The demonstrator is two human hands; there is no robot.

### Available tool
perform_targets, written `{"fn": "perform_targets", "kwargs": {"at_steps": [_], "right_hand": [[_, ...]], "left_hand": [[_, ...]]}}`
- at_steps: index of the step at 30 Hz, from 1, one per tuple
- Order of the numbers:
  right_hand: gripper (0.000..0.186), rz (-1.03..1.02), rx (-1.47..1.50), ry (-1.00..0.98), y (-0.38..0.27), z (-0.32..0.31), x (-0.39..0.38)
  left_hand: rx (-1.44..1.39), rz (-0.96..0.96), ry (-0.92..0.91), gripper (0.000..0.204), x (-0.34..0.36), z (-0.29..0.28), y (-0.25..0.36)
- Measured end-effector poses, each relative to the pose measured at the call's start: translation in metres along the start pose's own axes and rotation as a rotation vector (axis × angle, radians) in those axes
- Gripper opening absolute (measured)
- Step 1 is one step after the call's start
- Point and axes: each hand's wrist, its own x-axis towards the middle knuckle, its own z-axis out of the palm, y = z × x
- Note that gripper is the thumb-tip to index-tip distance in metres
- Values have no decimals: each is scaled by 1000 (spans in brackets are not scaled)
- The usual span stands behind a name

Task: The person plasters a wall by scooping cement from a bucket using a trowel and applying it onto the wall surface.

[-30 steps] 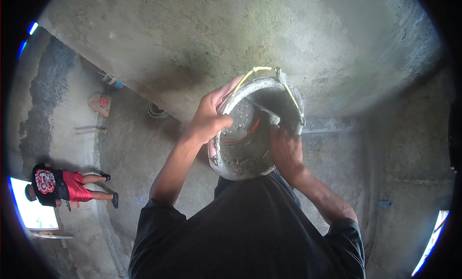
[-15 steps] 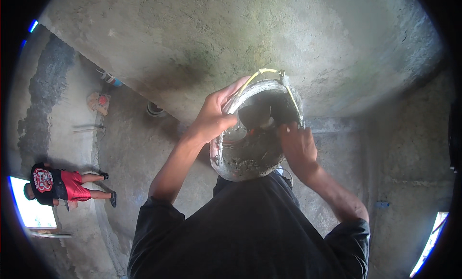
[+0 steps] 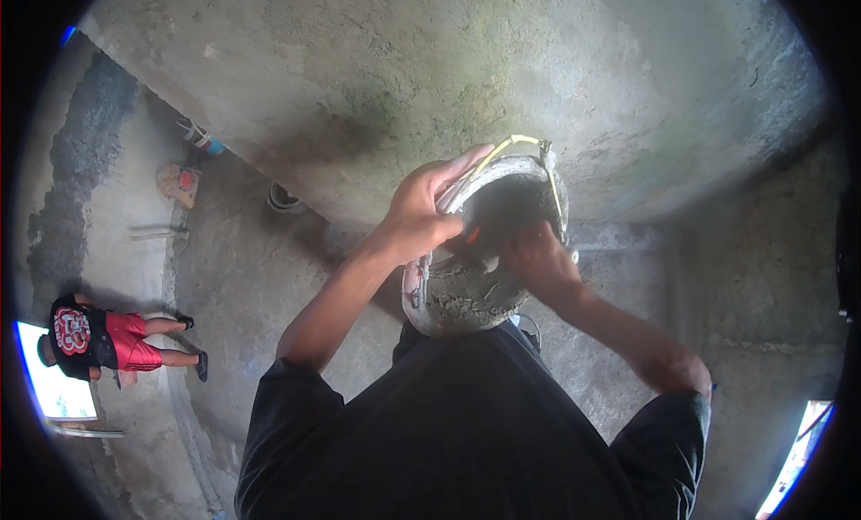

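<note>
A mortar-crusted bucket (image 3: 415, 291) with a yellowish handle (image 3: 516, 139) is held tilted at waist height, its mouth facing me. My left hand (image 3: 425, 210) grips its left rim, thumb over the edge and fingers behind. Wet grey mortar (image 3: 471, 294) lies along the lower inside wall. My right hand (image 3: 540, 262) reaches into the bucket from the right with curled fingers. What it holds, if anything, is hidden. Just left of that hand, a small orange-red patch (image 3: 473, 235) shows inside the bucket; its kind is unclear.
A rough plastered wall (image 3: 556, 62) rises right in front of me. At the left, another person (image 3: 103, 340) in red shorts stands by a bright window opening. A second bucket (image 3: 283, 199), a bag (image 3: 178, 185) and a blue-and-white container (image 3: 202, 138) are beyond on the left.
My right hand has moved deeper into the bucket and to the left. The bucket and my left hand have shifted slightly right.
</note>
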Motion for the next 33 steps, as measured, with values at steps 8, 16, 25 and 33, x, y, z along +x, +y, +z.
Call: {"fn": "perform_targets", "kwargs": {"at_steps": [8,16,25,33], "right_hand": [[34,252,673,50,-41,9,-12],[41,689,1204,133,-43,-26,-28],[45,953,1325,128,-42,-15,-72],[51,880,1735,185,-69,25,-82]], "left_hand": [[25,-58,48,89,-3,0,5],[28,-13,152,86,-6,-1,11],[-165,115,441,92,6,-31,12],[-203,174,517,89,15,-41,30]]}}
